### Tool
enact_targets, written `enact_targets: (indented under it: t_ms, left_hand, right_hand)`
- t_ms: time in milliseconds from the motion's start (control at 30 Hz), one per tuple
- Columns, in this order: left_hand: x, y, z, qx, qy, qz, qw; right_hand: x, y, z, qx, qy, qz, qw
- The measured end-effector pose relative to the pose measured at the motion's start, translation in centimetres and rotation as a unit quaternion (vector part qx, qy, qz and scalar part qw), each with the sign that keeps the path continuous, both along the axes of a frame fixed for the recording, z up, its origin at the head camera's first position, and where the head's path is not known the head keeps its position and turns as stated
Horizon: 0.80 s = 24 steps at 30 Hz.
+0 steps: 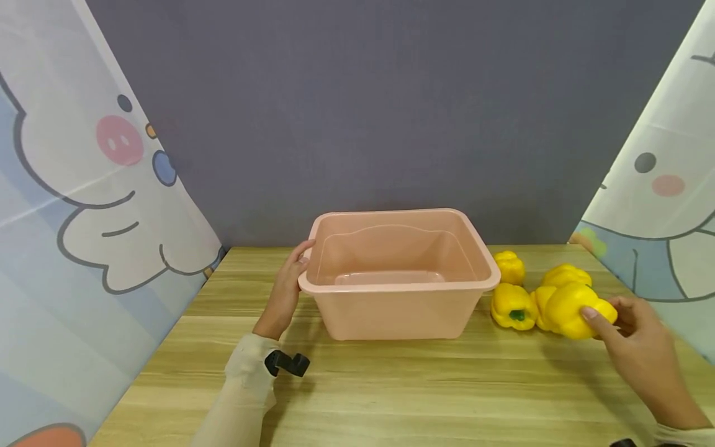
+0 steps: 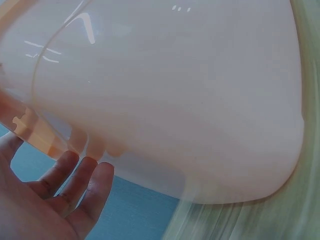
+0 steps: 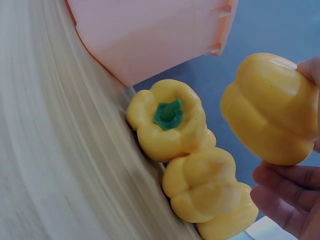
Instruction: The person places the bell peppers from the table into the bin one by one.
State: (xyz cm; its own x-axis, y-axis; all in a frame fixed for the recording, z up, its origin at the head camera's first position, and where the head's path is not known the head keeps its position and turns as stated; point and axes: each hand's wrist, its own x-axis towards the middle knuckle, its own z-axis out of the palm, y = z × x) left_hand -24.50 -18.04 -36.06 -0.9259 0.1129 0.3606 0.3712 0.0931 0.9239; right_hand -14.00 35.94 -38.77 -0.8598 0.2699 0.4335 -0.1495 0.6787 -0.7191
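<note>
A pink plastic basin (image 1: 399, 313) stands upright on the table with its inside in view. My left hand (image 1: 287, 279) rests against its left end by the rim; in the left wrist view the extended fingers (image 2: 97, 187) touch the outer wall. At the right, my right hand (image 1: 642, 341) holds a yellow bell pepper (image 1: 575, 310) between thumb and fingers, raised over the table. In the right wrist view, this held pepper (image 3: 272, 110) appears apart from the others. Several yellow bell peppers lie by the basin's right side, one showing a green stem (image 1: 517, 315).
The wood-grain table (image 1: 391, 391) spreads in front of the basin. A dark grey panel (image 1: 357, 112) rises behind it. Cartoon-printed cloths hang at the left (image 1: 89, 205) and right (image 1: 670, 186). A black strap mount (image 1: 287, 362) sits on the left wrist.
</note>
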Motion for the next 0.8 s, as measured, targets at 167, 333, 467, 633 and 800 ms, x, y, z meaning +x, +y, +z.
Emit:
enact_targets:
  t_ms: [167,333,467,633,800]
  left_hand:
    - [-0.1,-0.1,0.0,-0.003,-0.004,0.007,1.0000]
    - [-0.1,-0.1,-0.1,-0.002,0.002,0.004,1.0000]
    - [-0.1,-0.2,-0.2,0.001,0.009,-0.010,0.9999]
    - [-0.1,-0.3,-0.3,0.000,0.014,-0.017,0.9997]
    - [-0.1,-0.2,-0.3,-0.003,0.013,-0.016,0.9998]
  right_hand:
    - [-0.2,-0.8,0.0,-0.052,0.030,0.033,0.9977]
    - [-0.3,-1.5,0.0,-0.091,0.051,0.063,0.9925]
    - [-0.2,-1.9,-0.1,-0.096,0.054,0.079,0.9908]
    - [-0.2,-2.2,-0.3,-0.101,0.054,0.080,0.9902]
    - [-0.2,-2.4,-0.3,-0.099,0.050,0.071,0.9913]
